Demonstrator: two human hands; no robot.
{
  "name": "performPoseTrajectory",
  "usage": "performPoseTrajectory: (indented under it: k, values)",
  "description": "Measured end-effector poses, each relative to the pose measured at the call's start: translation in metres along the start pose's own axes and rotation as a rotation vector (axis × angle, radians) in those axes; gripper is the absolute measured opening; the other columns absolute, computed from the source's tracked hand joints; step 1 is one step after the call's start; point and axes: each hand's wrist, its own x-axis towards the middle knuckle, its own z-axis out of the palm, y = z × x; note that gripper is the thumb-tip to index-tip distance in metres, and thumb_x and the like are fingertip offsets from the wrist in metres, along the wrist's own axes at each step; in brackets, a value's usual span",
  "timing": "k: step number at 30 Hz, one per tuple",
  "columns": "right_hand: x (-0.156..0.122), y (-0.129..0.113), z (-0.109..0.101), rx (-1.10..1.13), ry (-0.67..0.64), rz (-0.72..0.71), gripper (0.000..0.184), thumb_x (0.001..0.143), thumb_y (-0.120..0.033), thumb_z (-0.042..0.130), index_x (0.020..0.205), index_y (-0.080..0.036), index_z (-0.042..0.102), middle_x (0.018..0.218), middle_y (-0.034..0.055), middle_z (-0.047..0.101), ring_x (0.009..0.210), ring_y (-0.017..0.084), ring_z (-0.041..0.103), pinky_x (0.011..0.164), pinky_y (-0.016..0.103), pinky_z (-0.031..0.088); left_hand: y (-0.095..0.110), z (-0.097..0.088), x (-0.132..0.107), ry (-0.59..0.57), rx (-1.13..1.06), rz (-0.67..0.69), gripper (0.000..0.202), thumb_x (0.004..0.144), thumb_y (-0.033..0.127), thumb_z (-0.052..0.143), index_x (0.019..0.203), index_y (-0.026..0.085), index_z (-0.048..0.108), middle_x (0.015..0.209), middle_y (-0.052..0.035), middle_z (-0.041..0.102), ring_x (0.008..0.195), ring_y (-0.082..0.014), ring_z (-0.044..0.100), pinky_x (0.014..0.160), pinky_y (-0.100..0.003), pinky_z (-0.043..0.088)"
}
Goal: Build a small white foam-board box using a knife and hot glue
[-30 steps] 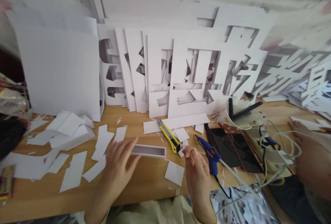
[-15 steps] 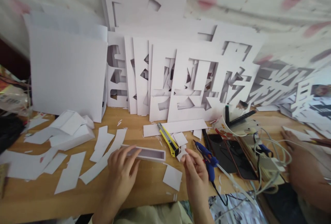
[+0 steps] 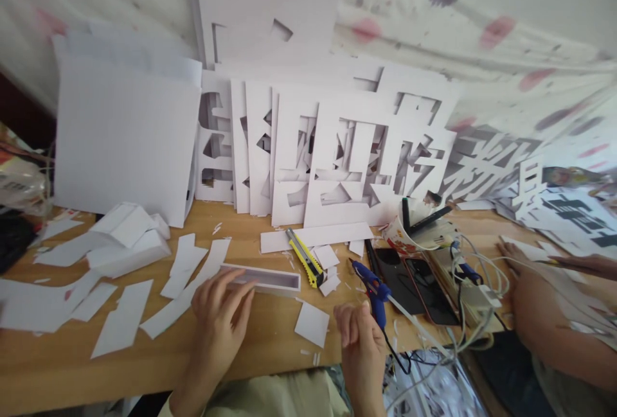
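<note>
My left hand [image 3: 216,313] lies flat on the wooden table [image 3: 270,346], fingers apart, with its fingertips on the near end of a long white open box frame [image 3: 270,279]. At the table's near edge my right hand [image 3: 359,340] has its fingers curled together; I cannot see anything in them. A blue glue gun [image 3: 371,287] lies just beyond that hand, and a small white square [image 3: 312,324] lies to its left. A yellow utility knife [image 3: 304,256] rests behind the frame, beside several small white offcuts [image 3: 328,256].
White boards with cut-out characters [image 3: 337,160] lean against the wall behind. Several white strips [image 3: 120,317] cover the table's left part. Phones [image 3: 414,275], a paper cup with markers [image 3: 409,232] and cables [image 3: 477,288] lie at the right, where another person's hand [image 3: 525,282] rests.
My right hand has drawn back toward the table's edge and curled, no longer pinching a small white piece up near the glue gun. My left hand stays at the frame. The view shifted right.
</note>
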Motion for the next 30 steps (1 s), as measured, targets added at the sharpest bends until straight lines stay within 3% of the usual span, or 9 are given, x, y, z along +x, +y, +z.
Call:
performPoseTrajectory:
  k: [3, 5, 8, 12, 17, 22, 26, 28, 30]
  values:
    - [-0.003, -0.006, -0.002, 0.084, 0.012, 0.079, 0.025, 0.079, -0.045, 0.092, 0.086, -0.025, 0.077, 0.083, 0.0007, 0.074, 0.075, 0.015, 0.067, 0.075, 0.028, 0.056, 0.012, -0.008, -0.002, 0.053, -0.114, -0.026, 0.019, 0.098, 0.014, 0.062, 0.108, 0.027, 0.071, 0.112, -0.0055, 0.073, 0.11, -0.0245, 0.066, 0.102, -0.041, 0.046]
    - [-0.008, -0.008, -0.003, 0.131, 0.0, 0.147, 0.039, 0.076, -0.038, 0.095, 0.11, -0.029, 0.079, 0.109, 0.0045, 0.077, 0.09, 0.018, 0.073, 0.08, 0.031, 0.059, 0.029, -0.013, -0.002, 0.02, -0.287, -0.084, 0.016, 0.1, 0.018, 0.062, 0.107, 0.028, 0.072, 0.104, -0.0013, 0.076, 0.101, -0.0188, 0.071, 0.096, -0.032, 0.052]
    - [-0.023, -0.012, 0.0, 0.231, -0.082, 0.229, 0.044, 0.08, -0.037, 0.091, 0.121, -0.033, 0.077, 0.123, 0.0057, 0.075, 0.097, 0.02, 0.075, 0.082, 0.033, 0.061, 0.059, -0.019, 0.0, -0.094, -0.584, -0.194, 0.013, 0.101, 0.026, 0.063, 0.108, 0.029, 0.073, 0.1, 0.0023, 0.08, 0.091, -0.0137, 0.075, 0.083, -0.022, 0.057]
    - [-0.046, -0.019, 0.012, 0.351, -0.181, 0.238, 0.042, 0.079, -0.037, 0.091, 0.119, -0.033, 0.078, 0.118, 0.005, 0.076, 0.096, 0.021, 0.075, 0.083, 0.034, 0.061, 0.094, -0.026, 0.005, -0.178, -0.825, -0.24, 0.016, 0.098, 0.034, 0.067, 0.111, 0.029, 0.076, 0.104, 0.0, 0.081, 0.095, -0.0148, 0.077, 0.087, -0.022, 0.059]
    - [-0.068, -0.023, 0.017, 0.39, -0.264, 0.247, 0.034, 0.082, -0.037, 0.088, 0.115, -0.031, 0.079, 0.114, 0.0048, 0.078, 0.094, 0.02, 0.075, 0.086, 0.034, 0.06, 0.115, -0.035, 0.001, -0.118, -0.909, -0.278, 0.02, 0.099, 0.035, 0.065, 0.089, 0.027, 0.081, 0.09, -0.0014, 0.08, 0.085, -0.0142, 0.075, 0.077, -0.02, 0.059]
    - [-0.072, -0.027, 0.008, 0.476, -0.238, 0.297, 0.036, 0.083, -0.052, 0.084, 0.11, -0.028, 0.081, 0.112, 0.0068, 0.078, 0.097, 0.022, 0.074, 0.08, 0.032, 0.059, 0.105, -0.046, -0.002, 0.107, -0.871, -0.442, 0.024, 0.093, 0.043, 0.071, 0.081, 0.023, 0.081, 0.081, -0.0026, 0.077, 0.074, -0.0151, 0.072, 0.07, -0.022, 0.059]
    - [-0.069, -0.038, 0.002, 0.547, -0.17, 0.303, 0.035, 0.083, -0.056, 0.081, 0.102, -0.027, 0.079, 0.103, 0.0061, 0.074, 0.087, 0.02, 0.069, 0.079, 0.036, 0.059, 0.088, -0.054, -0.009, 0.312, -0.883, -0.56, 0.03, 0.077, 0.045, 0.086, 0.066, 0.021, 0.07, 0.073, 0.0001, 0.072, 0.071, -0.0154, 0.07, 0.071, -0.025, 0.061]
    - [-0.07, -0.044, 0.0, 0.56, -0.186, 0.303, 0.029, 0.085, -0.053, 0.078, 0.099, -0.027, 0.076, 0.097, 0.005, 0.07, 0.08, 0.019, 0.065, 0.075, 0.036, 0.057, 0.088, -0.055, -0.016, 0.235, -0.891, -0.528, 0.034, 0.076, 0.044, 0.087, 0.063, 0.021, 0.066, 0.07, 0.0007, 0.07, 0.068, -0.0149, 0.069, 0.068, -0.025, 0.06]
    - [-0.072, -0.048, 0.001, 0.571, -0.224, 0.292, 0.021, 0.089, -0.047, 0.075, 0.095, -0.027, 0.071, 0.088, 0.0021, 0.063, 0.072, 0.018, 0.059, 0.069, 0.033, 0.055, 0.096, -0.053, -0.025, 0.059, -0.908, -0.448, 0.028, 0.079, 0.044, 0.086, 0.071, 0.021, 0.072, 0.074, -0.0004, 0.072, 0.071, -0.0155, 0.071, 0.069, -0.024, 0.06]
